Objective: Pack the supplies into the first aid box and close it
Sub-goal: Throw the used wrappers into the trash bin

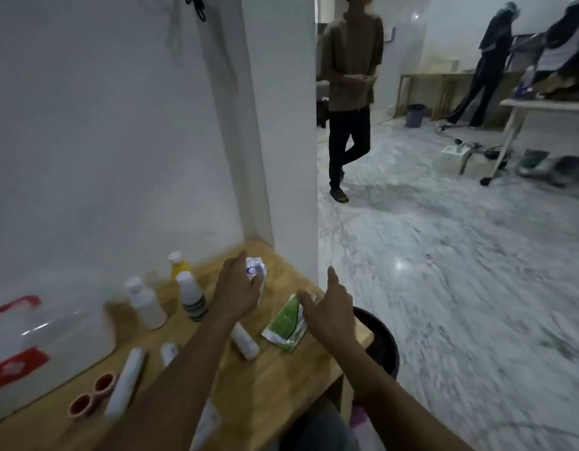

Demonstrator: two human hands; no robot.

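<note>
My left hand (237, 292) grips a white packet with blue print (257, 271) above the wooden table (275, 379). My right hand (330, 307) rests with fingers spread on a green and white sachet (283, 325) lying near the table's right edge. The clear first aid box with red latches (31, 333) stands open at the left. Between box and hands stand a white bottle (146, 302), a labelled white bottle (192, 296) and a yellow bottle (177, 265). White tubes (246, 341) (125, 382) and orange scissor handles (91, 393) lie on the wood.
A white wall and pillar (281, 157) rise directly behind the table. A dark round stool (379, 340) sits right of the table. A person (350, 92) stands on the marble floor beyond; another person and a table are at the far right.
</note>
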